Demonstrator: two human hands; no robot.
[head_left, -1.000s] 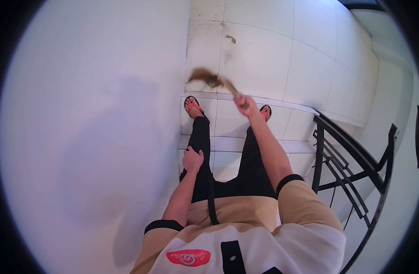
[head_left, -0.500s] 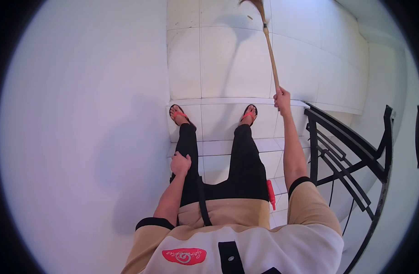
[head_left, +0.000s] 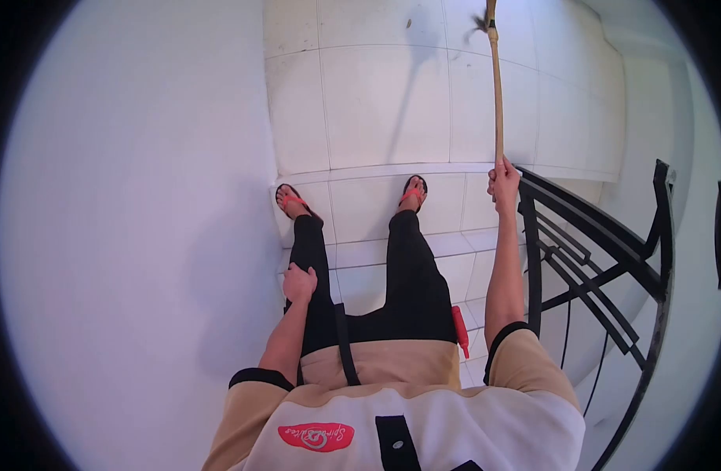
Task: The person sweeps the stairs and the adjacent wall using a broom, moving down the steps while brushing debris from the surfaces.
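Through the head view, the only one I have, I look straight down at both hands. The right hand point(head_left: 505, 184) has its fingers wrapped closed around the broom point(head_left: 498, 94) near the butt of its handle; I judge that the low grip leaves nearly the whole stick free for reach without a deep bend. The broom points away from the body over the floor point(head_left: 384, 110), its head at the top edge and partly cut off, so I can't tell whether the bristles touch down. A small scrap point(head_left: 409, 23) lies on the tiles left of that head. The right arm is out nearly straight, just beside the railing point(head_left: 592, 212), perhaps to carry the stick wide of the legs; whether hand and rail touch, I can't make out. The left hand point(head_left: 300, 283) rests on the left leg of the trousers point(head_left: 417, 267), fingers over the cloth, likely as a brace; I can't tell whether they pinch it. Both sandals point(head_left: 414, 191) stand apart on the step point(head_left: 447, 196), the left one close to the wall point(head_left: 125, 196), a stance that probably steadies the body. A red thing point(head_left: 461, 334) shows at the right hip, well apart from either hand.
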